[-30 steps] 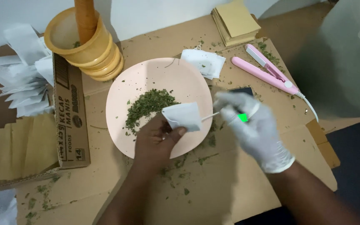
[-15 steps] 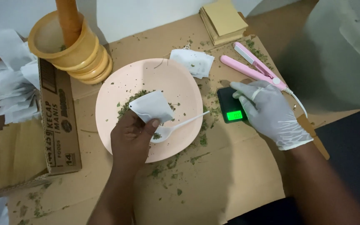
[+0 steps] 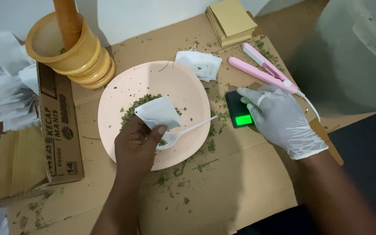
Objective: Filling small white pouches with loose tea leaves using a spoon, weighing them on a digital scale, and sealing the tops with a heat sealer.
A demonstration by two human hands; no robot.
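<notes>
My bare left hand (image 3: 135, 146) holds a small white paper bag (image 3: 157, 112) over a pink plate (image 3: 188, 87) that carries a pile of crushed green leaves (image 3: 131, 111). A white plastic spoon (image 3: 183, 132) lies on the plate's right side, free of both hands. My right hand (image 3: 279, 117), in a white glove, rests on a small black pocket scale (image 3: 236, 109) with a lit green display, to the right of the plate.
A wooden mortar with a pestle (image 3: 72, 48) stands at the back left. Empty white bags (image 3: 199, 64), a pink hair straightener (image 3: 264, 72) and a stack of tan envelopes (image 3: 231, 21) lie behind. A cardboard box (image 3: 59, 130) sits left. Leaf crumbs litter the cardboard sheet (image 3: 223, 182).
My right hand let go of the spoon, which now lies on the plate, and moved right onto the scale. My left hand drew the bag back over the leaves.
</notes>
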